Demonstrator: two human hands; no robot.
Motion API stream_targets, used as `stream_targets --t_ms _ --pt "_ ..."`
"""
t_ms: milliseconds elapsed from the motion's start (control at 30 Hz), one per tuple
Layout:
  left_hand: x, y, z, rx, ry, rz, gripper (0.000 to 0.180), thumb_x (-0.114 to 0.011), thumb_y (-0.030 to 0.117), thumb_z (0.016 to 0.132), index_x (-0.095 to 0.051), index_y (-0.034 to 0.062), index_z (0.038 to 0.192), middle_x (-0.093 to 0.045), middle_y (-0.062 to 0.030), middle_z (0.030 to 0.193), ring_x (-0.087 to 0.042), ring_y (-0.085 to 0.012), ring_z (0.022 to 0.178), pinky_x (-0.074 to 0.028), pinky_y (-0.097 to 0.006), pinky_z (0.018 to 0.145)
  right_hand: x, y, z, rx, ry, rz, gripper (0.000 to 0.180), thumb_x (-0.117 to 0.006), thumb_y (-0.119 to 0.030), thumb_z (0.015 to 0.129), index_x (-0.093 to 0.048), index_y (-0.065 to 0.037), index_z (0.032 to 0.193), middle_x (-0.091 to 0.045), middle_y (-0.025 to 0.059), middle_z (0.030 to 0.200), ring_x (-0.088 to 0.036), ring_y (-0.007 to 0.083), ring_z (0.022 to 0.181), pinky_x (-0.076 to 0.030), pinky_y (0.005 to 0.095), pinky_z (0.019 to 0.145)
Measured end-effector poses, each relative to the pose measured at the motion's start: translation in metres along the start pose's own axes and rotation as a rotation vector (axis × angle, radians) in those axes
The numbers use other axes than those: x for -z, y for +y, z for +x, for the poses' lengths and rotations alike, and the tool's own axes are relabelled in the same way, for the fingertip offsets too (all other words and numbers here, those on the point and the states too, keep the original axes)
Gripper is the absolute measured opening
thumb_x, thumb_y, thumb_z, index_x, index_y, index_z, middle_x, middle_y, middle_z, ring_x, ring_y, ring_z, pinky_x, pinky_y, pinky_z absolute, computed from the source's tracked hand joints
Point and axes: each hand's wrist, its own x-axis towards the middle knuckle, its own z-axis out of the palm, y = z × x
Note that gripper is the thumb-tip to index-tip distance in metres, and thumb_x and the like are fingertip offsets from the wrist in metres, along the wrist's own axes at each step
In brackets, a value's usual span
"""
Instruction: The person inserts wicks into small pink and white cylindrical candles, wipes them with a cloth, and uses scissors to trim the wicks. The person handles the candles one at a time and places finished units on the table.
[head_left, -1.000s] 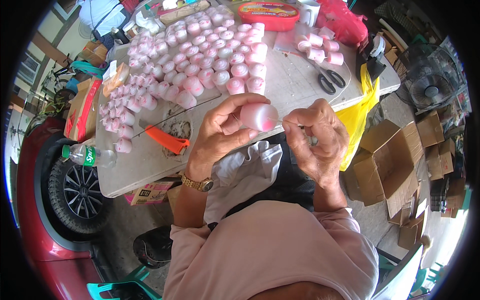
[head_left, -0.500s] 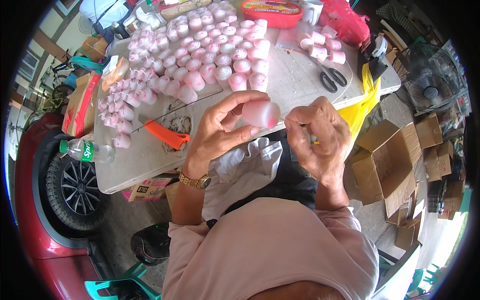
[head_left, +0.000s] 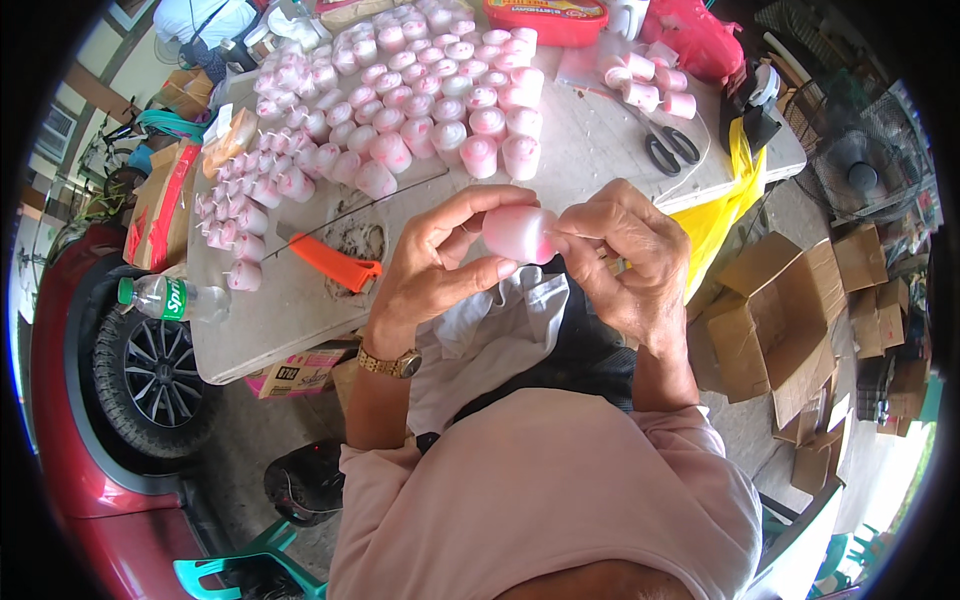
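Note:
My left hand holds a pink-and-white candle on its side, fingers over the top and thumb below. The pinched fingertips of my right hand touch the candle's right end; what they hold, if anything, is too small to make out. Beyond my hands, many similar candles stand in rows on the pale table. Several at the left have short wicks sticking up. An orange-handled tool lies left of my hands, and black-handled scissors lie to the right.
More candles lie in a loose pile at the back right, near a red tub and a pink plastic bag. A yellow bag hangs off the table's right edge. A plastic bottle is at the left edge. Open cardboard boxes stand right.
My right hand has moved left, and its fingertips now meet the candle's end, where a gap was before. My left hand keeps its hold, the candle slightly turned.

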Motion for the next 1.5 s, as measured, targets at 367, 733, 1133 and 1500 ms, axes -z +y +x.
stream_targets --t_ms 367,733,1133,1500 --pt "0.000 0.000 -0.003 -0.006 0.036 0.000 0.059 -0.072 0.002 0.075 -0.049 -0.0076 0.129 -0.059 -0.0161 0.123 -0.057 -0.0215 0.115 -0.044 -0.035 0.102 -0.005 -0.005 0.002 0.052 -0.002 -0.056 0.020 -0.069 0.004 0.069 -0.067 -0.005 0.087 -0.054 0.0074 0.072 -0.058 0.0231 0.058 -0.047 0.0332 0.052" --pt "0.002 0.002 -0.007 -0.021 0.031 0.075 0.055 -0.074 0.001 0.079 -0.054 -0.0023 0.130 -0.059 -0.0109 0.126 -0.055 -0.0170 0.119 -0.042 -0.033 0.105 -0.008 -0.006 0.001 0.112 -0.008 -0.185 0.024 -0.068 0.004 0.065 -0.066 -0.006 0.087 -0.053 0.0070 0.072 -0.058 0.0252 0.059 -0.048 0.0352 0.052" --pt "0.004 0.000 -0.010 -0.049 0.063 -0.034 0.056 -0.072 -0.003 0.080 -0.050 -0.0061 0.132 -0.055 -0.0137 0.131 -0.054 -0.0184 0.119 -0.045 -0.033 0.102 -0.009 0.000 -0.001 0.045 -0.077 -0.150 0.015 -0.067 -0.002 0.077 -0.064 -0.005 0.092 -0.057 0.0089 0.079 -0.060 0.0292 0.068 -0.050 0.0377 0.058" --pt "-0.004 -0.003 -0.012 -0.046 0.063 -0.083 0.056 -0.071 -0.004 0.081 -0.048 -0.0068 0.133 -0.055 -0.0130 0.130 -0.054 -0.0187 0.118 -0.048 -0.031 0.097 -0.009 0.003 -0.003 0.145 -0.039 -0.187 0.012 -0.067 -0.005 0.078 -0.062 -0.006 0.088 -0.053 0.0081 0.072 -0.056 0.0282 0.064 -0.047 0.0386 0.058"
